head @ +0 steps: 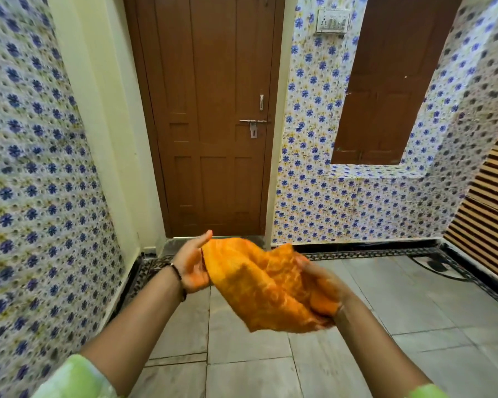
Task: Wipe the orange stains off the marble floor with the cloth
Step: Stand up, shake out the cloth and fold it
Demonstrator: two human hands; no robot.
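Observation:
An orange, stained cloth [259, 285] is stretched in the air between my two hands, above the grey marble floor [242, 369]. My left hand [191, 267] holds its upper left edge, fingers pointing up and away. The cloth's lower right end is bunched in my right hand [322, 294], which grips it from beneath. Orange colour shows on both palms. I see no clear orange stains on the floor tiles in view; the part under the cloth is hidden.
A shut brown wooden door [213, 116] with a latch stands straight ahead. Floral-patterned walls [35, 196] close in on the left and right. A slatted wooden panel [489, 214] is at the far right. A dark patterned border [385, 254] runs along the floor's edges.

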